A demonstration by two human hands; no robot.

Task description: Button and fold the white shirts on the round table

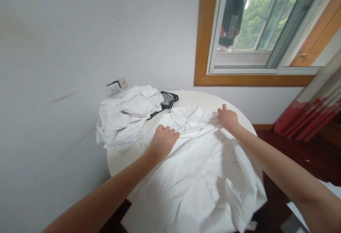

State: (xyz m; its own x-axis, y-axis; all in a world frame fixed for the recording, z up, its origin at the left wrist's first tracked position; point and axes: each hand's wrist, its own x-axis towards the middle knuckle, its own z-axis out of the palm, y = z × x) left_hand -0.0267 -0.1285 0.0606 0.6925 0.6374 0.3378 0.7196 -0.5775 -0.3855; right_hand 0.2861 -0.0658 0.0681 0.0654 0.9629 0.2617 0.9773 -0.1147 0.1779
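Note:
A white collared shirt (202,176) lies spread over a round white table (119,160), its collar toward the wall and its lower part hanging off the near edge. My left hand (163,140) rests on the shirt's left shoulder with the fingers curled, gripping the cloth. My right hand (227,118) is closed on the cloth at the right shoulder, next to the collar.
A heap of white garments (125,117) sits on the table's left side, with a black striped cloth (167,100) behind it. A wall socket (116,86) is above the heap. A wood-framed window (255,30) is at right; red curtain (311,115) lower right.

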